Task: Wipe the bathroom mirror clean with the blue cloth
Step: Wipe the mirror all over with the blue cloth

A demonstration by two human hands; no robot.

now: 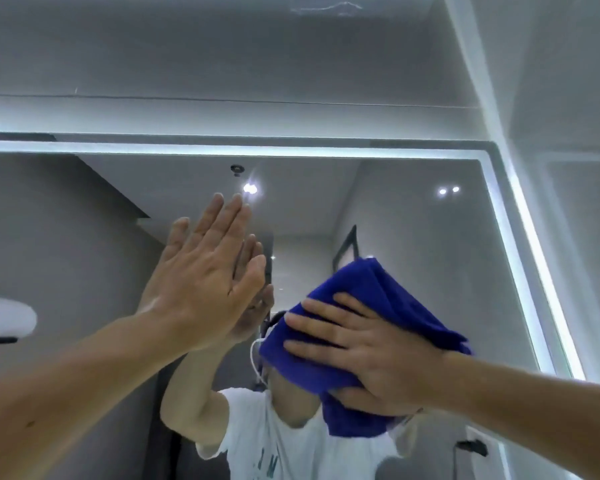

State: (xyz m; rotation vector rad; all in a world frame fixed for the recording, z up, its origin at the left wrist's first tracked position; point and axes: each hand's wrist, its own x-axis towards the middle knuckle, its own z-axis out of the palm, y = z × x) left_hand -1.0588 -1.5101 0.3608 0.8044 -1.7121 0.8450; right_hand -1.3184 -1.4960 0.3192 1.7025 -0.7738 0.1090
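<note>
Up high, right hand point(371, 351) pressing flat-fingered on bunched plush blue cloth point(378, 292), left hand point(201, 285) open-palmed against glossy mirror point(413, 237).

Both arms raised, left grip point(201, 282) flat with fingers together, right grip point(368, 355) spread flat, thumb seemingly tucked under

Single head-mounted wide-angle view, tilted upward, facing the mirror point(413, 237) at arm's reach; apparently includes the ceiling point(222, 46) above it.

Two hands, left point(201, 282) and right point(371, 348), one blue cloth point(378, 299), one mirror point(413, 237), three reflected ceiling spotlights point(250, 188)
</note>
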